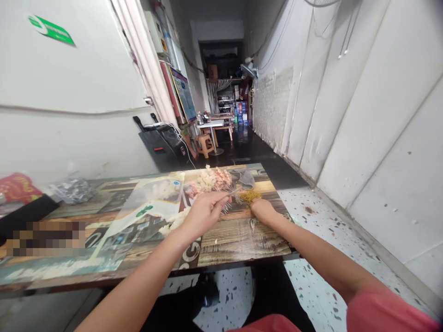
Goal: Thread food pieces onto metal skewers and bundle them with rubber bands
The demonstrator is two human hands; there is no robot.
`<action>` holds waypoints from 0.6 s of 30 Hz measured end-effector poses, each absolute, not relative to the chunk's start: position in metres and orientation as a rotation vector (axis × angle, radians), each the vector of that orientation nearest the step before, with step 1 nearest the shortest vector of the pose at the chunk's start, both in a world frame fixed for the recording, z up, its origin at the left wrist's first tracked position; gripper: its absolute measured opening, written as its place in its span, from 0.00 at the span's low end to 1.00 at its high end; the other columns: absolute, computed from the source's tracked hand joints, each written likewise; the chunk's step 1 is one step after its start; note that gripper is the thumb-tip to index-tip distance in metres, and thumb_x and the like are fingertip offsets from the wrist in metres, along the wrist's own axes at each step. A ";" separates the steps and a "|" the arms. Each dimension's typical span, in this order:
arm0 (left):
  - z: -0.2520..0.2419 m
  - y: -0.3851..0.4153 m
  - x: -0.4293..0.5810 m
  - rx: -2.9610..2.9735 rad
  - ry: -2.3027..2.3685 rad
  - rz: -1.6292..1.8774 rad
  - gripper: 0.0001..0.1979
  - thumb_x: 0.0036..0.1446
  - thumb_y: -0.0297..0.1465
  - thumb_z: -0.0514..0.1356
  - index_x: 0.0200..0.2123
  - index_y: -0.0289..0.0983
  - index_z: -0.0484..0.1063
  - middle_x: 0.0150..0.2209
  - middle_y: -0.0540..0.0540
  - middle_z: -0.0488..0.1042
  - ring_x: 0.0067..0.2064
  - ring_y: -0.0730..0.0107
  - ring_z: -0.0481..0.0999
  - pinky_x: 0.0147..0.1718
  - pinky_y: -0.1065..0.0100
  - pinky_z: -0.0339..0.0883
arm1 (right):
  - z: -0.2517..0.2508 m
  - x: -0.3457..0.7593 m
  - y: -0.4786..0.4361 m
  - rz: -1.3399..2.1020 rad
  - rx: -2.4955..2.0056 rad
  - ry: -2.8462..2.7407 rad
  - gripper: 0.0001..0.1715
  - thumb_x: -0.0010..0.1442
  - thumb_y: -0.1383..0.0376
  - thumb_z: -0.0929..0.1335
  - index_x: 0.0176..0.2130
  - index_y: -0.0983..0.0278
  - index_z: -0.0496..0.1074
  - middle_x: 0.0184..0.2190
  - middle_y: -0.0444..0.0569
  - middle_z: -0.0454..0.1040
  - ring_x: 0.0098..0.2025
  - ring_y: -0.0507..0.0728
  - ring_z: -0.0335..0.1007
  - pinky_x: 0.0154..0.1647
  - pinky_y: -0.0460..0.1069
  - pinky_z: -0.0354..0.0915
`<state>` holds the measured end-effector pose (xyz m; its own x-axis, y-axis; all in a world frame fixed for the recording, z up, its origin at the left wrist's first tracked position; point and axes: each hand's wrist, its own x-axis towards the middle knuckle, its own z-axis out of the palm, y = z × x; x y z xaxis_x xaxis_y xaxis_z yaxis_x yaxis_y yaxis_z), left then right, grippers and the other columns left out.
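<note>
We work at the right end of the table (242,240), with both hands over its far half. Our left hand (208,206) has thumb and forefinger together, clamped on a thin stem (236,190) that points right. The flowers (207,180), pink and cream, lie just beyond that hand, close to the table's far edge, and a fan of pale wires spreads by our fingertips. Our right hand (265,210) is curled beside the yellow bits (249,197), near the right edge; we cannot tell whether its fingers grip any. A grey net (246,179) lies beyond the bits, by the far right corner.

Between our wrists, wood-print surface runs back to the near edge, giving us room to draw toward ourselves. On the left, a clear bag (138,207) stretches from the flowers toward the near edge, limiting that side. Farther left sits a silver bundle (76,190), well apart from our hands. Past the right edge, speckled floor (316,221) reaches the wall (387,161).
</note>
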<state>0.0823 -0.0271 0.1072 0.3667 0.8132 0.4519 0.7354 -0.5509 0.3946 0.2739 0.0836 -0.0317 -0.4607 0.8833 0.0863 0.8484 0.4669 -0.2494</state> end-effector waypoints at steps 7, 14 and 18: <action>0.092 -0.015 0.078 2.529 1.387 0.837 0.14 0.59 0.30 0.48 0.29 0.37 0.72 0.25 0.49 0.73 0.28 0.71 0.69 0.30 0.72 0.58 | -0.019 0.288 0.097 0.776 -1.334 -1.917 0.20 0.62 0.59 0.54 0.30 0.68 0.66 0.23 0.49 0.68 0.23 0.50 0.63 0.21 0.45 0.60; 0.086 -0.010 0.087 2.417 1.330 0.845 0.15 0.59 0.31 0.48 0.25 0.36 0.70 0.19 0.53 0.64 0.23 0.74 0.64 0.27 0.73 0.55 | 0.024 0.267 0.048 1.226 -0.930 -1.557 0.21 0.54 0.49 0.63 0.27 0.66 0.64 0.19 0.40 0.61 0.18 0.46 0.54 0.17 0.42 0.54; 0.087 -0.009 0.092 2.424 1.359 0.952 0.17 0.60 0.31 0.47 0.20 0.37 0.66 0.18 0.52 0.64 0.23 0.74 0.63 0.26 0.73 0.54 | 0.039 0.244 0.022 1.329 -0.769 -1.341 0.19 0.47 0.52 0.69 0.24 0.66 0.67 0.16 0.38 0.60 0.16 0.45 0.51 0.16 0.43 0.51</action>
<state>0.0921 -0.0089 0.0866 0.3684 0.8214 0.4354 0.6901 -0.5554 0.4639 0.2444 0.0217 0.0394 -0.2442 0.9421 0.2299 -0.2218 0.1766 -0.9590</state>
